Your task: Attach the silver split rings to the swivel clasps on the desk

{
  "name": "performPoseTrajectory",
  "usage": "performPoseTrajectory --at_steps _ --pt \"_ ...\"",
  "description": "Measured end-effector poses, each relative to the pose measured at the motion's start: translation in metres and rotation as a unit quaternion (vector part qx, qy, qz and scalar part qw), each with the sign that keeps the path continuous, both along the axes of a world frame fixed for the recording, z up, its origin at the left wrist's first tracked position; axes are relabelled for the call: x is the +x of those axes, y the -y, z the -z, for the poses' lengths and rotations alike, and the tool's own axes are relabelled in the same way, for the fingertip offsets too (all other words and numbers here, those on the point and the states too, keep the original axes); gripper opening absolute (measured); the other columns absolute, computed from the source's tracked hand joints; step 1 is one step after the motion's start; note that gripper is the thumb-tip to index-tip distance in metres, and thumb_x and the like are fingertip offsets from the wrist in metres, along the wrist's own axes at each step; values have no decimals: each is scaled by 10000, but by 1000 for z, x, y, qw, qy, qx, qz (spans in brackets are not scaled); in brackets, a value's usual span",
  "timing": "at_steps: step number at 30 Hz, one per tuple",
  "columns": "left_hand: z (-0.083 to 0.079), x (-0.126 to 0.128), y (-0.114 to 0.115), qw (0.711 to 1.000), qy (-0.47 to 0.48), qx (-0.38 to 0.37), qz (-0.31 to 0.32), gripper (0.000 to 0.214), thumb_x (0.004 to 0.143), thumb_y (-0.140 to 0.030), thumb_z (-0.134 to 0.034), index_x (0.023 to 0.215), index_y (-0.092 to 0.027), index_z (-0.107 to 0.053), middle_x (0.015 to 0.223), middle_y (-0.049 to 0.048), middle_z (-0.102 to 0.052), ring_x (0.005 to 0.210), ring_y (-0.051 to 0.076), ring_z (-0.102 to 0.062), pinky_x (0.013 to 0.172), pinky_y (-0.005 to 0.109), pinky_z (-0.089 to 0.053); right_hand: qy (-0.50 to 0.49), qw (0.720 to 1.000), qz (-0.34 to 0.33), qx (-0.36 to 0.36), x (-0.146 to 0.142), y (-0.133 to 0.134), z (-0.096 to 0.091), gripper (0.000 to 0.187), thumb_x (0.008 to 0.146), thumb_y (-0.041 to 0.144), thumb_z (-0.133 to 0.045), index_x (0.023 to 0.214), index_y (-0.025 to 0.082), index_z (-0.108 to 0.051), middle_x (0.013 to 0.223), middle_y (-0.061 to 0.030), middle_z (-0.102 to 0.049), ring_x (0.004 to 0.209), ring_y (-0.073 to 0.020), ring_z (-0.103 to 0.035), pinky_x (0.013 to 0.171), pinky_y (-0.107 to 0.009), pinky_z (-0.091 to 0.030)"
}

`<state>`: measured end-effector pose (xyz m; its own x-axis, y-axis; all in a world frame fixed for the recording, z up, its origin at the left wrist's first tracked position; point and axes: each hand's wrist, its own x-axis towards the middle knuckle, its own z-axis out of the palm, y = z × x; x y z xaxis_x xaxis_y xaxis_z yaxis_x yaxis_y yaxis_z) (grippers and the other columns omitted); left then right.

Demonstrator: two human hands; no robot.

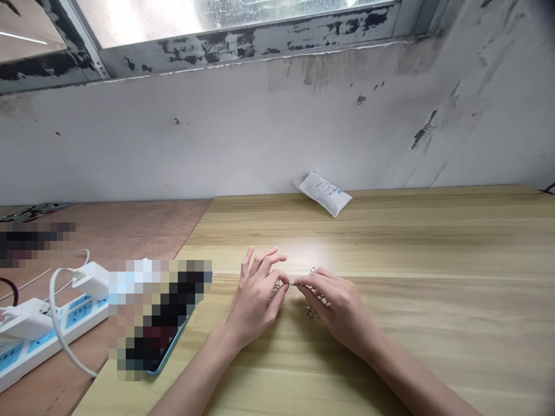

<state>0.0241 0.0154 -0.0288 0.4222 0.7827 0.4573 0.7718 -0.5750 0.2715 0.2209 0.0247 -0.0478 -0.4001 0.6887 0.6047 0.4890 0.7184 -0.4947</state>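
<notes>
Near the middle of the wooden table, my left hand [259, 293] pinches one end of a small silvery metal piece [292, 284] between thumb and index finger, its other fingers raised and spread. From the other side my right hand [340, 303] grips the same piece between thumb and fingertips. Small wire loops [276, 288] show inside the curve of my left hand. More metal loops [311, 312] stick out below and above my right fingers. How the loops join is hidden by the fingers and too small to tell.
A white plastic packet [325, 193] with a label lies by the wall. To the left are a phone [173, 341], partly blurred out, and a white power strip [56, 341] with plugged-in adapters [92, 279] and a white cable [54, 300] on a brown board.
</notes>
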Motion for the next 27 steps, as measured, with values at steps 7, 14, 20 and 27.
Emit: performPoseTrajectory --at_steps 7,14,20,27 --pt "-2 -1 -1 999 36 -10 -24 112 933 -177 -475 905 -226 -572 1276 62 -567 1363 237 -374 1164 587 -131 13 999 -3 31 1 0 -4 227 971 187 -462 1008 208 -685 751 -47 -707 704 -167 -599 600 -262 -457" --pt "0 3 0 989 127 -51 -58 90 934 -207 -494 896 -230 -573 1287 54 -561 1357 243 -373 1149 591 -155 -15 999 32 37 -5 4 -4 188 936 165 -506 884 191 -686 694 -40 -693 595 -148 -597 565 -254 -451" --pt "0 11 2 972 209 -78 -75 83 932 -239 -523 880 -228 -587 1252 55 -582 1317 246 -408 1067 478 -346 -174 958 35 -226 -15 11 -2 188 889 319 -585 874 190 -721 725 -51 -723 538 -147 -611 490 -256 -485" --pt "-4 11 5 969 229 -72 -63 74 910 -248 -564 855 -225 -608 1193 53 -609 1235 247 -458 1045 470 -345 -281 872 -10 -402 -20 12 -15 329 801 475 -673 863 159 -737 833 -94 -736 642 -152 -632 490 -225 -472"
